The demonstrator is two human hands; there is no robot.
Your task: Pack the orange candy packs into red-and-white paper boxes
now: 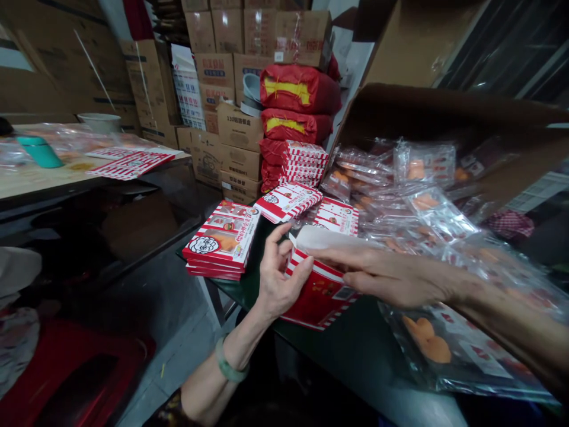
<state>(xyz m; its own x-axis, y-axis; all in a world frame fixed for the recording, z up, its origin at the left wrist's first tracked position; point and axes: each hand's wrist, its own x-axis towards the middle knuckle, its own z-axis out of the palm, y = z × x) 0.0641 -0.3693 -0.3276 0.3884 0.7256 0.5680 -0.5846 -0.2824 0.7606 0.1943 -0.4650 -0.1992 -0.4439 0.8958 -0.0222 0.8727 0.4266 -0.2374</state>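
Observation:
A red box with white-striped edges (317,293) is tilted over the green table, its pale flap standing up at the top end. My left hand (281,276) wraps around its left side, thumb on the red face. Across the top edge lies my right hand (386,274), its fingers closed together at the opening; the fingertips are partly hidden. Just left is a stack of finished-looking striped boxes (226,237) with windows. Behind my hands are more striped boxes (288,200). A clear packet with orange pieces (429,341) lies under my right forearm.
A large pile of clear packets (413,207) spills from an open carton (427,110) on the right. Red bags (302,89) and stacked cartons (240,127) stand behind. Another table (66,178) at left holds a teal cup (40,152) and flat striped card (133,163).

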